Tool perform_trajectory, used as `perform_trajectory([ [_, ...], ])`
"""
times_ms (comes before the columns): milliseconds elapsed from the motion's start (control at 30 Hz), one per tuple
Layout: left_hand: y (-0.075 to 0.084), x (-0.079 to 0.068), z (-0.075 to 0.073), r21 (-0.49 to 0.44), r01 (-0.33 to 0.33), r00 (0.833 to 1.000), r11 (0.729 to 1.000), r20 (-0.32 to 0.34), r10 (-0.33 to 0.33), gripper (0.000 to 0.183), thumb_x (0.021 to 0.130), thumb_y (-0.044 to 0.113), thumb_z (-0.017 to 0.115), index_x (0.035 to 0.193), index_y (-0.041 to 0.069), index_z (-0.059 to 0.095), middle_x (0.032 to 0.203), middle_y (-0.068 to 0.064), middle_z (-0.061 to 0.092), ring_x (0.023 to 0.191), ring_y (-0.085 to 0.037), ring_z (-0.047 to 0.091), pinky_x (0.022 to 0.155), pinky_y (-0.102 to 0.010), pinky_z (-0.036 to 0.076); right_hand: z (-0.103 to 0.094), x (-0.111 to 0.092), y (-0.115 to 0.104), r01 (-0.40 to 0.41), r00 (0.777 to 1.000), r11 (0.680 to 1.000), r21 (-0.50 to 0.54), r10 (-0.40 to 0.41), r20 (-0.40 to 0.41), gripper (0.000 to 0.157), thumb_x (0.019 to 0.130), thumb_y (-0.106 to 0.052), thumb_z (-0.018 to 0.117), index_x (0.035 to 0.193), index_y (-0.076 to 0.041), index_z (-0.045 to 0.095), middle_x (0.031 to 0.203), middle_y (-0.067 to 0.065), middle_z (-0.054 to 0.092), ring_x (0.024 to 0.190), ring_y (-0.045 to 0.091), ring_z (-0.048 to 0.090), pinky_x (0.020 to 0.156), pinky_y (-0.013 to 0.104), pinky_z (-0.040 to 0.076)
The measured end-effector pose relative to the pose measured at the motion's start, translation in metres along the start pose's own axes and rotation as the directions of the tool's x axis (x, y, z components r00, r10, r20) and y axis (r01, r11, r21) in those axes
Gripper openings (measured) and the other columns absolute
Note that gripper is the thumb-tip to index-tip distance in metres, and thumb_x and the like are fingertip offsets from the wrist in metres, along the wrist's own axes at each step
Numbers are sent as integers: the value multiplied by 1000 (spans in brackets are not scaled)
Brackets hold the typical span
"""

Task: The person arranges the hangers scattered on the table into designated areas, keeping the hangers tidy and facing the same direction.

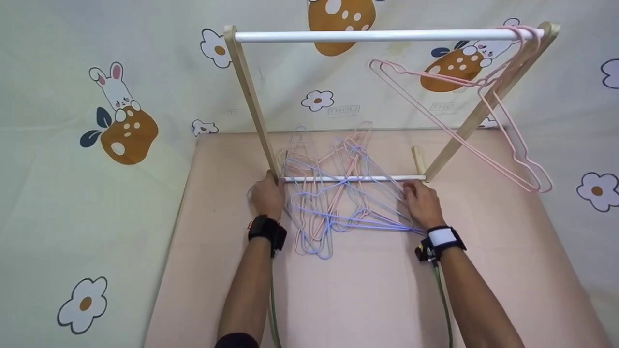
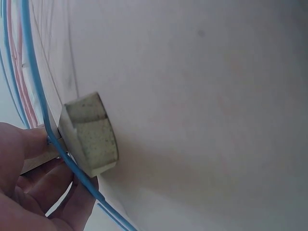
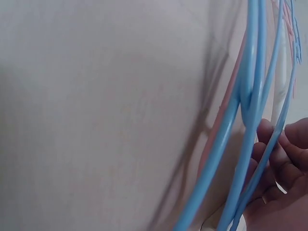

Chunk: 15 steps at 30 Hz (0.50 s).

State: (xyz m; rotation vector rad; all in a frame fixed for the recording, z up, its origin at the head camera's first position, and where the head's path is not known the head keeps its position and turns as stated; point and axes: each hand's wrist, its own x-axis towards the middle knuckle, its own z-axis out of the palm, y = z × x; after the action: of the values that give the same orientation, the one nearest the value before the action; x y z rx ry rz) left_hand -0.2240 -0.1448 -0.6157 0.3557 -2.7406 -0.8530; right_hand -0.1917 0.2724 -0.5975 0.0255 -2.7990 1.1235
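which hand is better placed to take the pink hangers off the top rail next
Probably the right hand: the pink hangers hang at the right end of the white top rail. The left hand is farther off, by the left wooden upright.

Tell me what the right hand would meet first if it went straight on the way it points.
The lower white bar, most likely: the right hand seems to pinch it near its right end. Depth is unclear, though, and the blue hangers crossing its wrist view might be brushed too.
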Motion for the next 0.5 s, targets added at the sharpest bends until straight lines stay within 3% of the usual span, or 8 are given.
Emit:
perform_trajectory([
  [133,-4,1,4,5,-8,1000,1000,-7,8,25,103,26,78,105,2,70,84,-17,75,79,-44,74,68,-59,54,-1,-2,-1,38,999,999,22,-37,-26,24,105,-13,62,116,5,74,95,17,76,92,42,70,88,59,51],
  [300,14,-6,-14,8,39,999,999,25,-39,29,105,26,76,115,-1,73,93,-22,78,89,-47,76,77,-61,57,4,3,13,89,992,996,27,-86,-91,22,103,-14,64,107,3,77,101,21,75,97,45,69,90,57,51],
  [433,7,-2,-5,11,43,999,999,14,-44,30,104,27,77,114,-1,72,92,-22,77,88,-47,75,76,-61,57,7,5,21,104,985,994,14,-101,-141,22,105,-19,64,102,-1,76,94,14,72,90,37,66,85,51,49],
  [500,0,1,4,-4,38,999,999,7,-38,29,104,27,78,112,0,72,91,-21,77,87,-47,75,75,-62,56,2,1,10,96,985,995,15,-93,-143,22,105,-18,62,101,0,74,92,14,69,88,38,64,83,53,48],
])
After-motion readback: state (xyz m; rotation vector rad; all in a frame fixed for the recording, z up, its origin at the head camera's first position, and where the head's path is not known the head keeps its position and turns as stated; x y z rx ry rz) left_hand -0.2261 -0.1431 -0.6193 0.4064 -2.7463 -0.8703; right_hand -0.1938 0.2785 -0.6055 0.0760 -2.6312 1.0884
